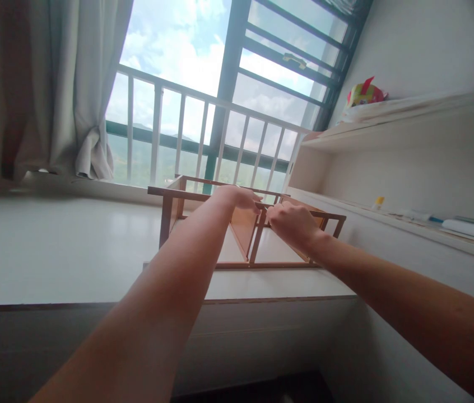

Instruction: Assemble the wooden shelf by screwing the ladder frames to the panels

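Observation:
A brown wooden rack frame, with thin bars and slanted flat panels, lies on the white window ledge. My left hand bends over its upper bar close to the middle upright, fingers closed at the wood; part of the grip is hidden behind the hand. Just to its right, my right hand is closed in a pinch at the same bar. Whatever small thing sits between those fingertips cannot be made out. The two hands are a short gap apart, both near the joint of bar and upright.
Behind the frame stands a white railing before the window. A grey curtain hangs at left. Along the right wall, a shelf bears a yellow-capped bottle and papers; a red and green packet lies above. The ledge's front edge drops off nearest me.

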The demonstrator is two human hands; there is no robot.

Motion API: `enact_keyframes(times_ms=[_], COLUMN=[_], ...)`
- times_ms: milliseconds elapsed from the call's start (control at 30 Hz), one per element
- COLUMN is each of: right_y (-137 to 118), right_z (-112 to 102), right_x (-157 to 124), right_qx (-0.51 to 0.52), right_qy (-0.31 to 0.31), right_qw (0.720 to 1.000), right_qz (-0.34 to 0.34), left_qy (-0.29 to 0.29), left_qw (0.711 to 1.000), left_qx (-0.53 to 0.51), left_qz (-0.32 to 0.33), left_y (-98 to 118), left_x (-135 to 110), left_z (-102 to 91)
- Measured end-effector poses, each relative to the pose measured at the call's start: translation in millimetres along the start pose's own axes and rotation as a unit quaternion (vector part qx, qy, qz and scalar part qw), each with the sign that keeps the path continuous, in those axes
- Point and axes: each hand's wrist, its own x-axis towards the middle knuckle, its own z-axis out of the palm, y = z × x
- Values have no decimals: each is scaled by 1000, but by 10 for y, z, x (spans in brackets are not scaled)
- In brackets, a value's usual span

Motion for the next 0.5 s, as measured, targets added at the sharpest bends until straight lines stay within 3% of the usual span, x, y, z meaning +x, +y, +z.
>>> enact_keyframes(times_ms=[67, 133, 200, 233, 267, 367, 400, 433, 467, 500], right_y=[6, -22, -87, -130, -177, -305, -335, -356, -368, -371], right_z=[76, 164, 238, 260, 271, 245, 230, 221, 220, 230], right_x=[-17, -14, 16, 41, 69, 148, 165, 175, 179, 177], right_qx=[33, 105, 251, 351, 461, 715, 756, 779, 788, 786], right_qy=[0, 14, 34, 39, 36, 15, 12, 12, 14, 17], right_qw=[999, 988, 944, 898, 833, 596, 539, 503, 487, 489], right_qz=[34, 111, 212, 262, 303, 364, 371, 374, 377, 379], left_qy=[-2, -2, 1, 3, 4, 6, 7, 7, 7, 7], left_qw=[1000, 1000, 1000, 1000, 1000, 1000, 1000, 1000, 1000, 1000], left_qx=[9, 13, 10, 8, 7, 9, 9, 10, 10, 10], left_qz=[1, -1, -6, -8, -10, -16, -18, -19, -18, -17], left_y=[-1, -5, -12, -16, -21, -40, -46, -52, -56, -57], left_x=[12, 22, 30, 35, 40, 57, 61, 62, 59, 53], left_z=[4, 8, 13, 17, 20, 32, 35, 37, 36, 34])
